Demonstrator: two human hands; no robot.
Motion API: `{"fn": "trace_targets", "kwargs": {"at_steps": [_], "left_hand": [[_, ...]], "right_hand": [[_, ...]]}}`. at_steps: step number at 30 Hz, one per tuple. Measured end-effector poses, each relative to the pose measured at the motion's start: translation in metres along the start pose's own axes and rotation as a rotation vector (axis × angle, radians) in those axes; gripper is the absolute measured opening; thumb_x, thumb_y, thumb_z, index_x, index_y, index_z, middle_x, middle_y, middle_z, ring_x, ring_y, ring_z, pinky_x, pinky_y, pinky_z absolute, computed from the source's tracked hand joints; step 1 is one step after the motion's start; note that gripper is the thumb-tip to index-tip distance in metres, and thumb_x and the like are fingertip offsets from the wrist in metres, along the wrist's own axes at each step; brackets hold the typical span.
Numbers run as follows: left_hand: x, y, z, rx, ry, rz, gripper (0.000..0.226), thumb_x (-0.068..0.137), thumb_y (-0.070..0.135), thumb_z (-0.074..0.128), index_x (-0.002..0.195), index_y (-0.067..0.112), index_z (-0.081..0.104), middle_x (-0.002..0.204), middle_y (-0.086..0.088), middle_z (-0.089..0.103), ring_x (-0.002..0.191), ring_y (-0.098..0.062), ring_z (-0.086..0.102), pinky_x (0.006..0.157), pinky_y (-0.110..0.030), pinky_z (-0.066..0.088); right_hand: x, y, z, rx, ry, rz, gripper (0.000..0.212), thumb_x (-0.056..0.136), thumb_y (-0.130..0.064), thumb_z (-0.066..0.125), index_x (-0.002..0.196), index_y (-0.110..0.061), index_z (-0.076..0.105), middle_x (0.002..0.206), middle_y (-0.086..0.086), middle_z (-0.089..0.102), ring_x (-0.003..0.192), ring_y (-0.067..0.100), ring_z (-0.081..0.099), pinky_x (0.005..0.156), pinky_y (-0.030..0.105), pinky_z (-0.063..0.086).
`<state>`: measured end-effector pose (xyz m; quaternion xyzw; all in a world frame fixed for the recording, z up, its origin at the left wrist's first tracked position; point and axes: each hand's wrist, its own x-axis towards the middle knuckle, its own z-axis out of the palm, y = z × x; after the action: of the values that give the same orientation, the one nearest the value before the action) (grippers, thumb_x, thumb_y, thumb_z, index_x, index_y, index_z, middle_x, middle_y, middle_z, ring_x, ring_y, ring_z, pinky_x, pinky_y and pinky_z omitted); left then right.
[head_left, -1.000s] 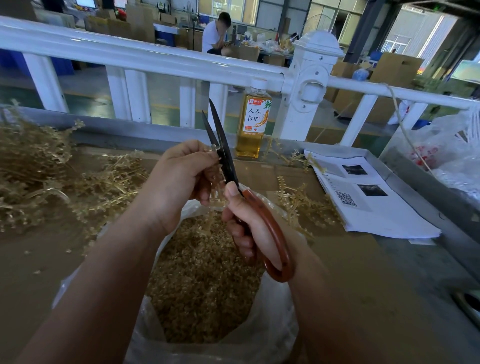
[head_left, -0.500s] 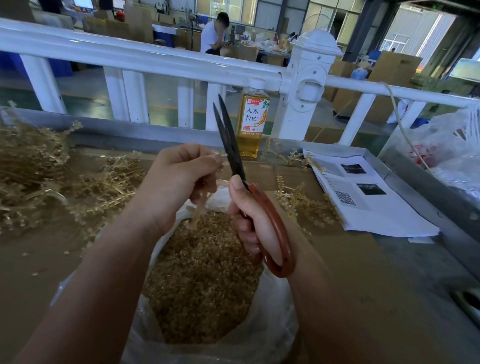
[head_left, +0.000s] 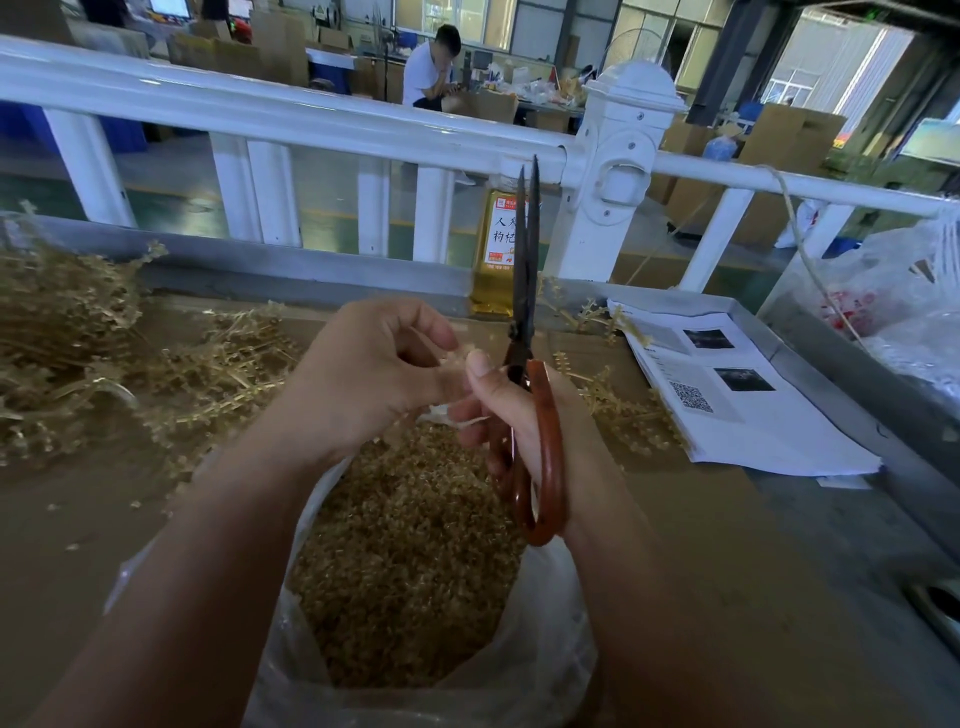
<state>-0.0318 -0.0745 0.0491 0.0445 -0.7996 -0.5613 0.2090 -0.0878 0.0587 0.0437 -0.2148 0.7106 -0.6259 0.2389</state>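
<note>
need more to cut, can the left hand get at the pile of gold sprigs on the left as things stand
Probably yes: the pile of gold sprigs lies just beside the left hand, with nothing between them; its fingers seem to pinch a pale stem piece though.

bits along the table (head_left: 753, 545) edges
amber bottle (head_left: 491, 280) at the far edge under a white railing (head_left: 311, 124); printed papers (head_left: 753, 415) near the right edge.
</note>
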Motion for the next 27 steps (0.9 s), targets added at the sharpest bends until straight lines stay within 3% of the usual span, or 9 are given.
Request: {"fn": "trace_targets", "kwargs": {"at_steps": [5,7,9,11,12,15,18,22,27], "left_hand": [[0.002,-0.001,0.009,0.105,-0.07,-0.06,0.046,0.05,0.017,0.087,0.082,0.02,0.055,0.064,0.004,0.068,0.043,-0.001,0.054,0.037,-0.014,0.038],[0.0,-0.001,0.007,0.031,-0.097,-0.057,0.048,0.046,0.026,0.084,0.086,0.022,0.057,0.068,0.007,0.067,0.05,-0.003,0.06,0.044,-0.015,0.045],[0.001,-0.002,0.001,-0.012,-0.023,-0.051,0.035,0.055,0.03,0.076,0.084,0.02,0.06,0.068,0.008,0.066,0.055,-0.007,0.063,0.051,-0.016,0.05],[0.003,-0.005,-0.007,-0.048,0.091,-0.079,0.01,0.072,0.016,0.071,0.076,0.015,0.062,0.059,0.003,0.064,0.05,-0.011,0.061,0.049,-0.017,0.05],[0.004,-0.006,-0.012,-0.044,0.111,-0.109,0.008,0.078,0.012,0.068,0.071,0.013,0.063,0.056,0.001,0.064,0.047,-0.012,0.06,0.046,-0.018,0.049],[0.0,-0.007,-0.02,-0.007,0.001,-0.246,0.027,0.077,0.032,0.065,0.062,0.01,0.068,0.056,-0.007,0.066,0.045,-0.015,0.06,0.042,-0.019,0.047],[-0.001,-0.008,-0.018,0.077,-0.112,-0.37,0.048,0.065,0.053,0.058,0.07,0.006,0.069,0.06,-0.008,0.069,0.05,-0.016,0.064,0.044,-0.02,0.049],[0.002,-0.013,-0.015,0.137,-0.131,-0.408,0.033,0.084,0.034,0.06,0.079,0.003,0.068,0.064,-0.005,0.064,0.052,-0.012,0.06,0.044,-0.018,0.047],[-0.001,-0.009,-0.015,0.1,-0.266,-0.437,0.016,0.088,0.016,0.058,0.079,0.007,0.069,0.059,-0.002,0.068,0.052,-0.01,0.064,0.043,-0.018,0.047]], "right_hand": [[0.002,0.001,-0.001,0.036,0.148,-0.036,0.018,0.081,-0.016,0.069,0.083,-0.006,0.054,0.055,0.001,0.059,0.047,0.014,0.056,0.049,0.028,0.046],[0.005,0.0,-0.002,0.076,0.214,-0.013,0.02,0.078,-0.002,0.069,0.082,-0.008,0.05,0.065,0.008,0.059,0.05,0.015,0.058,0.047,0.026,0.048],[0.006,-0.001,-0.003,0.196,0.231,-0.049,0.024,0.079,0.007,0.066,0.081,-0.007,0.046,0.065,0.011,0.059,0.048,0.012,0.061,0.045,0.021,0.05],[0.006,0.0,-0.005,0.249,0.245,-0.087,0.023,0.081,0.008,0.062,0.08,-0.008,0.045,0.062,0.009,0.062,0.047,0.011,0.062,0.045,0.018,0.05],[0.007,0.001,-0.006,0.241,0.254,-0.1,0.023,0.082,0.007,0.061,0.08,-0.009,0.045,0.061,0.007,0.063,0.048,0.011,0.062,0.046,0.018,0.05],[0.008,0.003,-0.006,0.231,0.253,-0.138,0.022,0.084,0.006,0.059,0.08,-0.01,0.044,0.063,0.006,0.064,0.05,0.012,0.062,0.049,0.019,0.049],[0.007,0.004,-0.004,0.231,0.246,-0.165,0.022,0.083,0.007,0.059,0.081,-0.009,0.044,0.064,0.007,0.063,0.05,0.012,0.062,0.051,0.02,0.05],[0.006,0.003,-0.005,0.224,0.217,-0.176,0.023,0.083,0.007,0.06,0.079,-0.009,0.044,0.064,0.007,0.063,0.049,0.01,0.062,0.05,0.019,0.05],[0.005,0.001,-0.004,0.166,0.2,-0.207,0.022,0.083,0.005,0.06,0.079,-0.009,0.044,0.066,0.007,0.063,0.05,0.008,0.063,0.051,0.017,0.05]]}}
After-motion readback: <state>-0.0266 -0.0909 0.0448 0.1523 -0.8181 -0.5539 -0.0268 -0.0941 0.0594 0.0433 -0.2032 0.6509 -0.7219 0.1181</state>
